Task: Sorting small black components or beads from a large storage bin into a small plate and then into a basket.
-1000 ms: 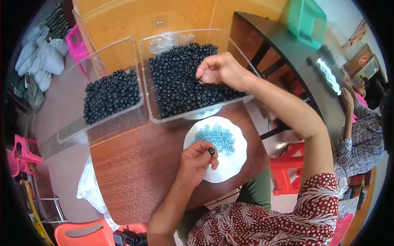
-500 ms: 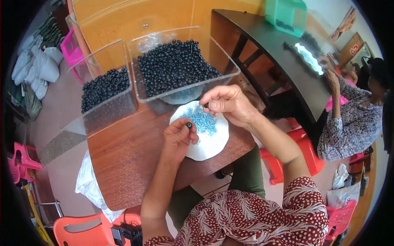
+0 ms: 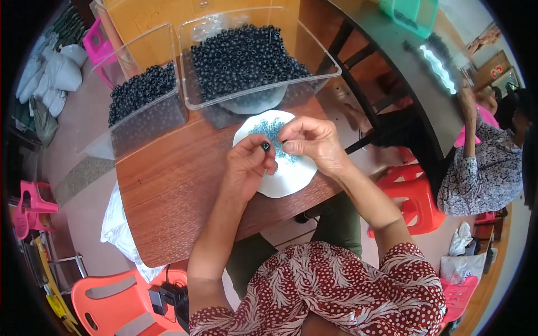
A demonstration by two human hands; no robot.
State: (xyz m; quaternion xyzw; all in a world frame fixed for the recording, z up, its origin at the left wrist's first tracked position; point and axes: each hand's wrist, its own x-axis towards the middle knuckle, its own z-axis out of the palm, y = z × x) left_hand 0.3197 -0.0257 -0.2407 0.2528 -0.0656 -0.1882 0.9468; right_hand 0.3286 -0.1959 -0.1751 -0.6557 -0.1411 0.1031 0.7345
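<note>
My left hand (image 3: pixel 245 168) pinches a small black ring-shaped piece (image 3: pixel 265 146) between thumb and fingers, its round opening facing up. Close beside it, my right hand (image 3: pixel 318 144) has thumb and forefinger closed on a small black piece (image 3: pixel 284 141), mostly hidden by the fingertips. Both hands are above a white scalloped plate (image 3: pixel 283 186), a short gap between their fingertips. Many tiny blue pieces (image 3: pixel 271 127) lie heaped on the plate, partly covered by my hands.
Beyond the plate, a large clear bin (image 3: pixel 332 71) and a smaller one (image 3: pixel 147 130) hold many black ring-shaped pieces on the brown wooden table (image 3: pixel 162 185). At the right, a co-worker (image 3: pixel 476 173) sits by a dark table (image 3: pixel 412 84). A red stool (image 3: pixel 412 196) stands between.
My right hand has come down and closer to my left, bringing the two held pieces nearly together. The bins and plate sit higher in the picture, as the view has shifted.
</note>
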